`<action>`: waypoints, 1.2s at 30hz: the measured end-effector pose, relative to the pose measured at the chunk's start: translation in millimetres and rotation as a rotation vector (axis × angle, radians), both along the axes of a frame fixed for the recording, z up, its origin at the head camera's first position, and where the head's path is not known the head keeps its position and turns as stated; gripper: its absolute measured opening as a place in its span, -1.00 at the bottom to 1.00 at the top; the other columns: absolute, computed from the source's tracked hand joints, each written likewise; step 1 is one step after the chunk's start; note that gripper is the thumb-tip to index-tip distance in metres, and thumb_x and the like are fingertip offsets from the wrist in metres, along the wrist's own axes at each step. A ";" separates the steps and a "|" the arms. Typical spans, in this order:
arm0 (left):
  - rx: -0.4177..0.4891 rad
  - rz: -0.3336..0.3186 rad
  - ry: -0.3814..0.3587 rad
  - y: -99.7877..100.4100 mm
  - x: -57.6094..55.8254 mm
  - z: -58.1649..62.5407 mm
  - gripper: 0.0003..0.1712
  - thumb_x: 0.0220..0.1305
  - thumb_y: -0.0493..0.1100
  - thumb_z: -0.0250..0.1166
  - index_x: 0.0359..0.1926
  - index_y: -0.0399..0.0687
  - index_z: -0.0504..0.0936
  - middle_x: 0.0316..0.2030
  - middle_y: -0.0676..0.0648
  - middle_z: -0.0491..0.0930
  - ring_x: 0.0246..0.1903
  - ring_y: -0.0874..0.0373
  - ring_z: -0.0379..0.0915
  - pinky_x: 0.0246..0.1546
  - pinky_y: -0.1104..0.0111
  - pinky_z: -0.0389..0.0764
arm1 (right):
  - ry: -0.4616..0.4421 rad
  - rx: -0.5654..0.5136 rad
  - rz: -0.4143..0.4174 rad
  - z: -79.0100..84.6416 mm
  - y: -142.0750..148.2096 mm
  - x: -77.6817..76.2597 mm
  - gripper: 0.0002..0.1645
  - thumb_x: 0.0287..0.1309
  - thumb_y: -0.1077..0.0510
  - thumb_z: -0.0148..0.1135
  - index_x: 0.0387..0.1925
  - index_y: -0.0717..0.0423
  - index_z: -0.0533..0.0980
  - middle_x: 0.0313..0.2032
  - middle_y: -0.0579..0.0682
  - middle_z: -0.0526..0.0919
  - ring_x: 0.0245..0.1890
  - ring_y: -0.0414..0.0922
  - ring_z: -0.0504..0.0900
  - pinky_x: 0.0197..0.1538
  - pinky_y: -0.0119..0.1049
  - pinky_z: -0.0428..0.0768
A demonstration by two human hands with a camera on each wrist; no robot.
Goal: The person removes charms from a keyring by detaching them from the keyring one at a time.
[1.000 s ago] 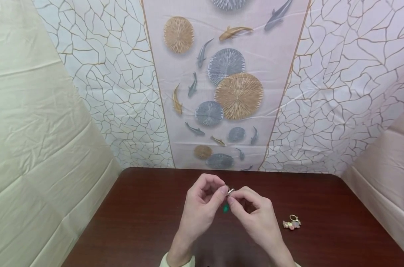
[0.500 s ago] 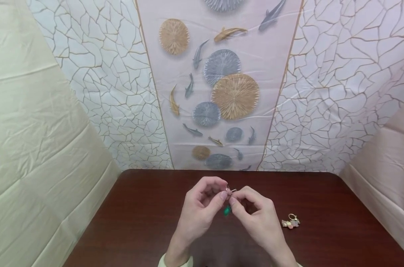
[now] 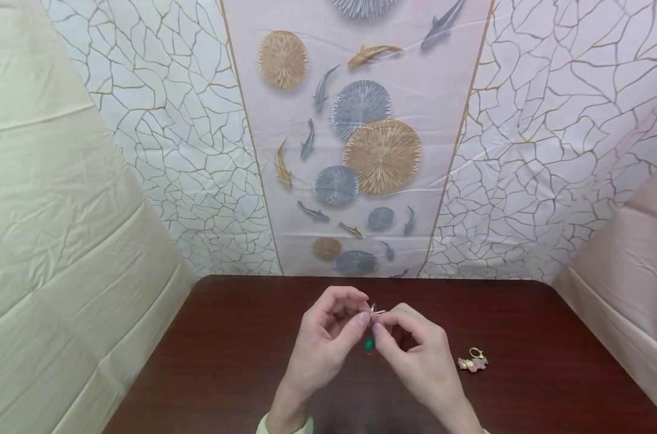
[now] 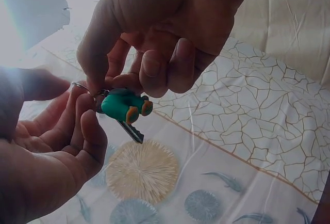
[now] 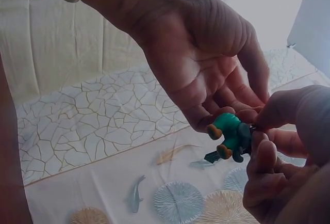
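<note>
In the head view my left hand [image 3: 323,343] and right hand [image 3: 415,349] meet fingertip to fingertip over the table. A metal key ring [image 3: 374,308] is pinched between my left thumb and fingers. From it hangs a small green figure charm with orange feet [image 4: 124,105], below the fingertips. The notched blade of a key [image 4: 133,131] points down beside the charm; its tip also shows in the right wrist view. My right thumb and index finger pinch at the ring, where the key's head is hidden by the fingers.
A second keychain, with a gold ring and pastel figure charms [image 3: 472,361], lies on the dark wooden table [image 3: 225,349] right of my right hand. Patterned cloth [image 3: 209,181] hangs behind the table's far edge, with plain curtains [image 3: 62,241] at the sides.
Both hands stay together with small finger movements. The ring has turned and shows more clearly between the fingertips; the green charm hangs slightly lower. The head view has shifted slightly.
</note>
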State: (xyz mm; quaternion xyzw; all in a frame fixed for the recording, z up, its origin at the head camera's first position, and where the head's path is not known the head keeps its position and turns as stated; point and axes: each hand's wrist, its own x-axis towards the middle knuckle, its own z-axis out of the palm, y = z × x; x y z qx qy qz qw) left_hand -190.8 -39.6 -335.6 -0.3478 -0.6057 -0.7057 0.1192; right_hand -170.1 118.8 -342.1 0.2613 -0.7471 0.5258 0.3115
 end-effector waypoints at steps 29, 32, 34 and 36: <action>-0.256 0.169 0.292 -13.3 -3.4 0.1 -0.86 0.34 -0.34 0.22 -0.10 -0.12 0.58 -0.20 -0.10 0.61 -0.30 0.21 0.56 -0.38 0.43 0.65 | -0.008 0.083 0.032 6.6 4.3 5.4 -0.65 0.05 0.45 0.32 -0.46 -0.10 0.56 -0.50 -0.23 0.51 -0.61 -0.36 0.38 -0.63 -0.54 0.34; -0.293 0.183 0.377 -14.8 -5.3 0.4 -0.74 0.33 -0.37 0.22 0.01 -0.10 0.57 -0.03 -0.09 0.61 -0.15 0.18 0.59 -0.27 0.44 0.66 | -0.012 0.099 0.056 7.3 5.2 6.5 -0.66 0.07 0.44 0.32 -0.44 -0.12 0.56 -0.48 -0.23 0.52 -0.62 -0.36 0.38 -0.62 -0.55 0.35; -0.324 0.189 0.445 -14.9 -6.1 0.9 -0.69 0.32 -0.39 0.21 0.05 -0.10 0.57 0.02 -0.08 0.61 -0.08 0.19 0.59 -0.18 0.46 0.65 | 0.000 0.113 0.076 7.7 6.0 6.9 -0.65 0.06 0.45 0.32 -0.43 -0.12 0.56 -0.47 -0.22 0.53 -0.60 -0.36 0.39 -0.61 -0.56 0.36; -0.352 0.205 0.499 -14.7 -6.3 1.6 -0.70 0.32 -0.39 0.22 0.03 -0.09 0.59 -0.01 -0.04 0.64 -0.05 0.22 0.59 -0.12 0.49 0.64 | 0.009 0.129 0.096 7.8 6.7 7.3 -0.64 0.05 0.46 0.32 -0.43 -0.12 0.56 -0.46 -0.23 0.53 -0.59 -0.37 0.39 -0.60 -0.57 0.36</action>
